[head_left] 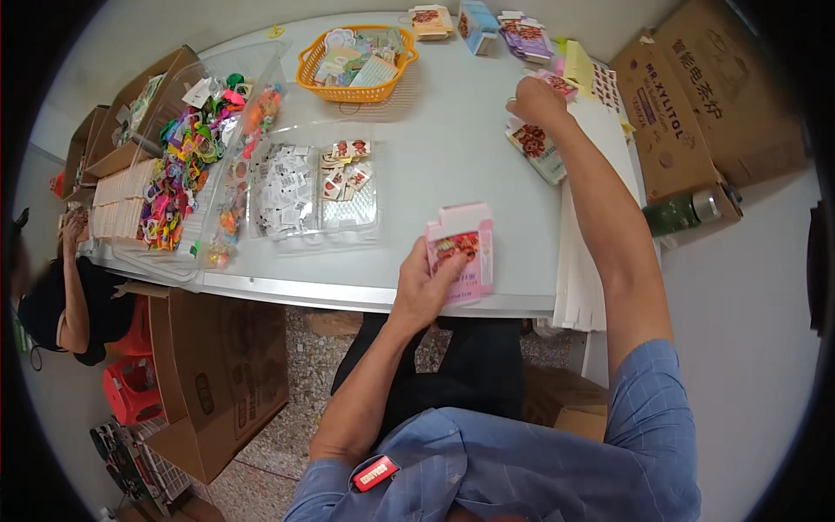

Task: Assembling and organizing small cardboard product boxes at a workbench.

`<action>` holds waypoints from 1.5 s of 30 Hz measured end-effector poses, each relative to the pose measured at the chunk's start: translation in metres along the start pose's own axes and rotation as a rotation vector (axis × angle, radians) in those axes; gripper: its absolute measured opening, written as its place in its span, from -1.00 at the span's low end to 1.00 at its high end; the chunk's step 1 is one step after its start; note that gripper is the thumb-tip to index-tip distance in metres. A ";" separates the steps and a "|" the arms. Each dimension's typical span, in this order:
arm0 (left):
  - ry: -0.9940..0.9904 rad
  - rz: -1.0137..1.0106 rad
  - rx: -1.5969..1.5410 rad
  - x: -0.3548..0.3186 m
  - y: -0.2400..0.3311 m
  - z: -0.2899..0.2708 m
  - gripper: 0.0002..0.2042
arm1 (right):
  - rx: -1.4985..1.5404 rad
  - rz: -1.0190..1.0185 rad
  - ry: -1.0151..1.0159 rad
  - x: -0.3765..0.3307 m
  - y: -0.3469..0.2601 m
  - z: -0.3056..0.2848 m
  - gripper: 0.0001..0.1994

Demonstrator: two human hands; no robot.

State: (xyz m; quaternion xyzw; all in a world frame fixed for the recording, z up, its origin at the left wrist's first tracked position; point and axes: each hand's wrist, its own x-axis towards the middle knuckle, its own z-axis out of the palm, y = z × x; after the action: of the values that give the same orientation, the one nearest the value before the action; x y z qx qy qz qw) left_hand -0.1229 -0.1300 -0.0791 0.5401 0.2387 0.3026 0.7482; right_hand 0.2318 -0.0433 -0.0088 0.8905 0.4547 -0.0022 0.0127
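My left hand (pixel 424 285) is closed round a small pink carton (pixel 459 261) with its top flap up, held over the table's front edge. The thumb lies across the picture on the carton's face. At the far right of the table my right hand (pixel 537 104) reaches in with its fingers curled down; what they hold, if anything, is hidden. Just beyond that hand lies a pink packet (pixel 558 83). On the near side, partly beneath it, sits a pale green carton (pixel 539 155).
Left of centre a clear tray (pixel 376 222) holds white slips and picture cards. Further left, a large clear bin (pixel 271 74) holds colourful trinkets. An orange basket (pixel 358 93), purple cartons (pixel 525 39) and cardboard boxes (pixel 665 122) stand around. Another person (pixel 78 300) sits at left.
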 end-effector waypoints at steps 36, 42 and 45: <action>-0.351 -0.229 -0.608 -0.161 0.008 -0.048 -0.61 | 1.109 -0.205 -0.822 -0.373 -0.056 0.005 -0.64; -0.374 -0.196 -0.766 -0.187 0.003 -0.064 -0.63 | 1.384 -0.135 -0.818 -0.393 -0.071 0.030 -0.57; -0.367 -0.222 -0.792 -0.197 0.001 -0.072 -0.66 | 1.684 -0.078 -0.736 -0.402 -0.084 0.044 -0.45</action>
State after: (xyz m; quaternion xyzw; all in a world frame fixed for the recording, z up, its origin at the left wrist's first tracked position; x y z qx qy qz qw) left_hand -0.3107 -0.2215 -0.0940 0.2280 0.0243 0.1877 0.9551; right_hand -0.0710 -0.3205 -0.0483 0.5328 0.3001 -0.6162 -0.4963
